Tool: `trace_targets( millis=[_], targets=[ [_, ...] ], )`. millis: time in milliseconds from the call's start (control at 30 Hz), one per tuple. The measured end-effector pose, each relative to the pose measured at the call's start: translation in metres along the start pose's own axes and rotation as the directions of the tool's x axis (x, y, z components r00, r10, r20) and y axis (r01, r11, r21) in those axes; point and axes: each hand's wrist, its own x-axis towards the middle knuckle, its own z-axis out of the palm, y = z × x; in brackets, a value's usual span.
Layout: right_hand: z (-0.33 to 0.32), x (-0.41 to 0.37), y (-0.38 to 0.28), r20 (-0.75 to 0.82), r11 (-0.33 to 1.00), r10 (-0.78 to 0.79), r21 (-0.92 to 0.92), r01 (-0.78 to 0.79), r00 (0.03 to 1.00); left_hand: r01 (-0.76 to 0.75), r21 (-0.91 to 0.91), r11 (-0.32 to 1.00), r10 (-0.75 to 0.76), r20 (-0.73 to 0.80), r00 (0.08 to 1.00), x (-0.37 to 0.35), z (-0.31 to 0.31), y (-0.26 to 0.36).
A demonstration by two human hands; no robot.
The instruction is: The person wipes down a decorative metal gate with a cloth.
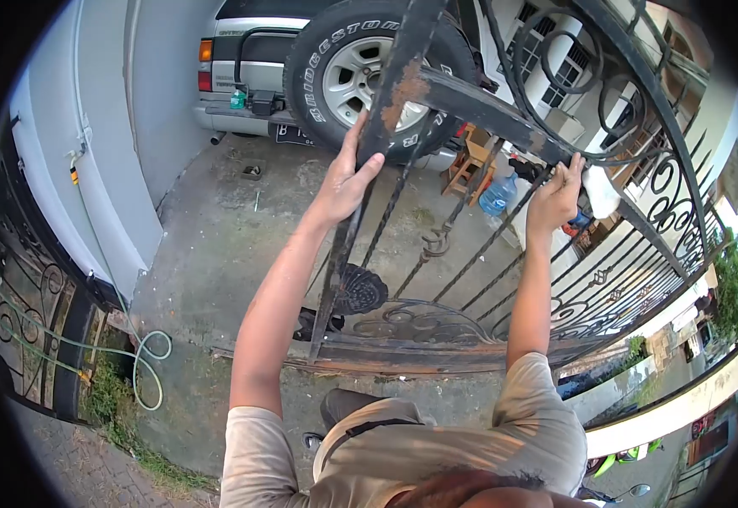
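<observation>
A black wrought-iron gate with twisted bars and scrollwork fills the middle and right of the head view. My left hand wraps round its upright post, thumb on the near side and fingers at the far edge. Brown rust shows on the post above that hand. My right hand is closed at the crossbar, with the fingertips on its lower edge. Right beside these fingers is a white, cloth-like thing; I cannot tell whether the hand holds it. A dark round ornament sits low by the post.
Behind the gate a car carries a spare wheel on its back. A blue water jug and a wooden stool stand beyond the bars. A green hose loops over the ground at left, near a white wall.
</observation>
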Motion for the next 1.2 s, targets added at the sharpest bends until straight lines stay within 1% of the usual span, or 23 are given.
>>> trace_targets(
  millis=[67, 100, 133, 200, 267, 300, 333, 367, 433, 467, 533, 567, 600, 667, 700, 733, 800, 867, 967, 1000, 1067, 1133, 1200],
  targets=[
    [0.0, 0.001, -0.008, 0.045, 0.986, 0.161, 0.045, -0.163, 0.986, 0.124, -0.09, 0.988, -0.118, 0.072, 0.99, -0.009, -0.013, -0.009],
    [0.005, 0.01, -0.004, 0.025, 0.942, 0.276, 0.191, -0.276, 0.961, 0.163, -0.14, 0.977, -0.156, 0.06, 0.986, -0.01, -0.015, -0.008],
    [0.003, 0.017, -0.001, 0.018, 0.871, 0.393, 0.312, -0.379, 0.919, 0.125, -0.092, 0.988, -0.118, 0.079, 0.99, -0.01, -0.02, -0.013],
    [-0.002, 0.028, 0.017, 0.117, 0.677, 0.513, 0.554, -0.485, 0.851, 0.151, 0.04, 0.988, -0.156, 0.146, 0.977, -0.008, -0.03, -0.006],
    [-0.02, 0.031, 0.054, 0.359, 0.204, 0.576, 0.807, -0.554, 0.735, 0.148, 0.054, 0.988, -0.156, 0.185, 0.97, -0.005, -0.029, -0.004],
    [-0.028, 0.026, 0.064, 0.378, 0.137, 0.606, 0.817, -0.56, 0.7, 0.059, 0.101, 0.993, -0.078, 0.204, 0.976, -0.004, -0.029, -0.009],
    [-0.04, 0.017, 0.067, 0.411, 0.058, 0.626, 0.823, -0.565, 0.663, 0.123, 0.037, 0.992, -0.128, 0.25, 0.96, -0.002, -0.029, -0.008],
    [-0.058, 0.007, 0.063, 0.393, 0.115, 0.643, 0.799, -0.59, 0.657, 0.155, -0.036, 0.987, -0.14, 0.264, 0.954, -0.002, -0.028, -0.007],
    [-0.083, -0.006, 0.046, 0.408, 0.177, 0.636, 0.748, -0.639, 0.655, 0.083, -0.054, 0.995, -0.07, 0.215, 0.974, -0.002, -0.024, -0.023],
    [-0.098, -0.02, 0.04, 0.44, 0.182, 0.659, 0.693, -0.697, 0.61, 0.073, -0.078, 0.994, -0.058, 0.177, 0.982, -0.007, -0.02, -0.024],
    [-0.131, -0.061, 0.035, 0.499, 0.165, 0.731, 0.533, -0.83, 0.465, 0.084, -0.063, 0.994, -0.076, 0.121, 0.99, -0.012, -0.014, -0.033],
    [-0.149, -0.08, 0.028, 0.469, 0.159, 0.787, 0.475, -0.866, 0.402, 0.033, -0.069, 0.997, -0.03, 0.052, 0.998, -0.014, -0.008, -0.036],
    [-0.173, -0.103, 0.021, 0.446, 0.138, 0.824, 0.441, -0.887, 0.35, 0.083, -0.067, 0.994, -0.076, 0.106, 0.991, -0.015, -0.007, -0.037],
    [-0.23, -0.15, 0.01, 0.386, -0.102, 0.91, 0.56, -0.822, 0.149, 0.015, -0.056, 0.998, -0.011, 0.073, 0.997, -0.015, -0.006, -0.037],
    [-0.262, -0.177, 0.0, 0.279, -0.172, 0.96, 0.553, -0.815, -0.013, 0.05, -0.059, 0.997, -0.042, 0.118, 0.992, -0.019, -0.007, -0.038],
    [-0.293, -0.202, -0.014, 0.132, -0.243, 0.97, 0.591, -0.769, -0.205, 0.002, -0.107, 0.994, 0.01, 0.108, 0.994, -0.022, -0.007, -0.038],
    [-0.367, -0.265, -0.048, -0.057, -0.34, 0.866, 0.662, -0.668, -0.497, -0.041, -0.178, 0.983, 0.064, 0.126, 0.99, -0.027, -0.005, -0.042],
    [-0.411, -0.3, -0.104, -0.226, -0.368, 0.716, 0.682, -0.632, -0.66, -0.146, -0.19, 0.971, 0.167, 0.098, 0.981, -0.039, -0.006, -0.044],
    [-0.472, -0.356, -0.165, -0.292, -0.451, 0.562, 0.676, -0.583, -0.774, -0.117, -0.185, 0.976, 0.141, 0.118, 0.983, -0.075, -0.008, -0.046],
    [-0.482, -0.365, -0.18, -0.313, -0.459, 0.543, 0.667, -0.587, -0.779, -0.1, -0.203, 0.974, 0.13, 0.14, 0.982, -0.091, -0.013, -0.045],
    [-0.503, -0.391, -0.193, -0.315, -0.515, 0.508, 0.634, -0.576, -0.801, -0.051, 0.173, 0.984, 0.002, 0.274, 0.962, -0.12, -0.02, -0.047],
    [-0.513, -0.419, -0.192, -0.339, -0.56, 0.438, 0.622, -0.547, -0.833, -0.269, 0.174, 0.947, 0.214, 0.282, 0.935, -0.139, 0.004, -0.037],
    [-0.522, -0.467, -0.181, -0.345, -0.614, 0.365, 0.609, -0.502, -0.865, -0.478, 0.192, 0.857, 0.411, 0.305, 0.859, -0.167, 0.008, -0.044]
  ],
)
